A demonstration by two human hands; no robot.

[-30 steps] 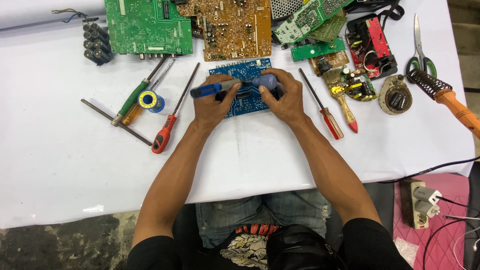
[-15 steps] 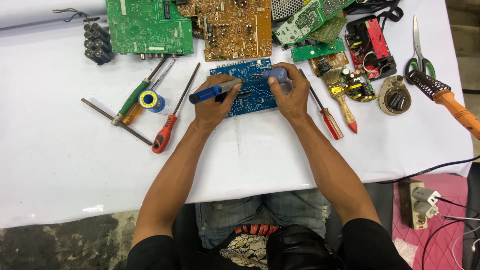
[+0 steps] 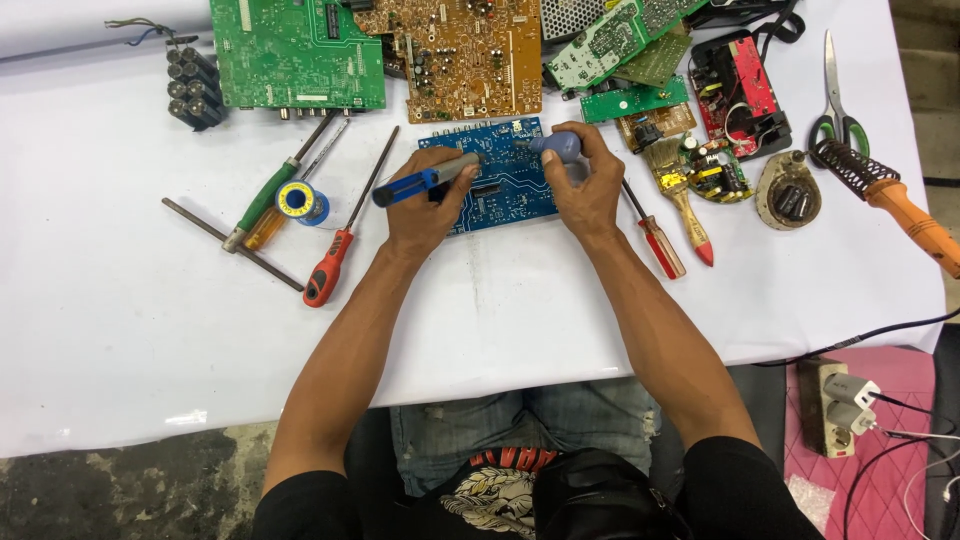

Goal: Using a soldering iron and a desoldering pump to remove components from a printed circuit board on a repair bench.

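A blue circuit board [image 3: 500,195] lies flat on the white table [image 3: 150,330] in front of me. My left hand [image 3: 425,205] rests on its left edge and grips a blue-handled tool [image 3: 420,180] whose grey tip points onto the board. My right hand [image 3: 585,190] sits at the board's right edge, closed around a small blue-grey rounded tool [image 3: 555,147] that points left over the board's upper part.
Green [image 3: 295,50] and brown [image 3: 460,55] circuit boards lie at the back. Screwdrivers [image 3: 335,255] and a solder spool [image 3: 298,200] sit left. A red screwdriver [image 3: 655,235], brush [image 3: 680,195], scissors [image 3: 835,95] and orange soldering iron [image 3: 900,205] sit right. A power strip [image 3: 835,405] is lower right.
My right hand has moved up and right along the board with the rounded tool. My left hand has stayed on the board's left edge with its tool.
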